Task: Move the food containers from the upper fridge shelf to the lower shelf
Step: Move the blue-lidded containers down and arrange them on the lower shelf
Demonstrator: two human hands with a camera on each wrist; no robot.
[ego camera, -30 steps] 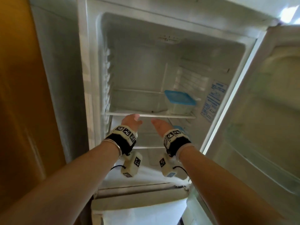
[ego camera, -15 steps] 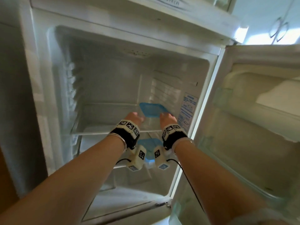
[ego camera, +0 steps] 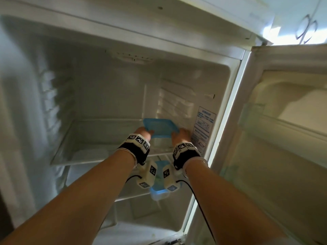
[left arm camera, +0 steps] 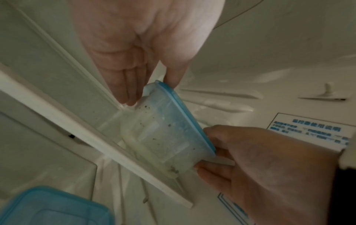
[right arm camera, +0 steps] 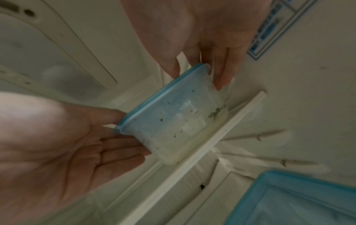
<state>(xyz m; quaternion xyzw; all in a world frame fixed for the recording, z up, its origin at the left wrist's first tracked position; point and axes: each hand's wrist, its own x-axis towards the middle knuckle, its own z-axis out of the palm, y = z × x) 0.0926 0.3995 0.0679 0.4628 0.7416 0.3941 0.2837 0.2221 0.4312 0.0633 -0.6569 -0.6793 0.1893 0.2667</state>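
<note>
The container (ego camera: 160,133) stands upright on the upper shelf (ego camera: 85,147) toward its right end, blue lid up, its long axis running left to right across the shelf. The left hand (ego camera: 143,134) and right hand (ego camera: 181,137) flank its short ends, fingers (left arm camera: 127,85) nearly straight against the walls, thumbs at the lid rim. A second container (ego camera: 159,190) sits on the lower shelf.

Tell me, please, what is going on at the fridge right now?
A person is reaching into the open fridge with both hands. The left hand and right hand grip opposite ends of a clear container with a blue lid, which stands at the right end of the upper shelf. It has not clearly left the shelf yet. A second container with a blue lid already sits on the lower shelf, under the wrists.
</note>
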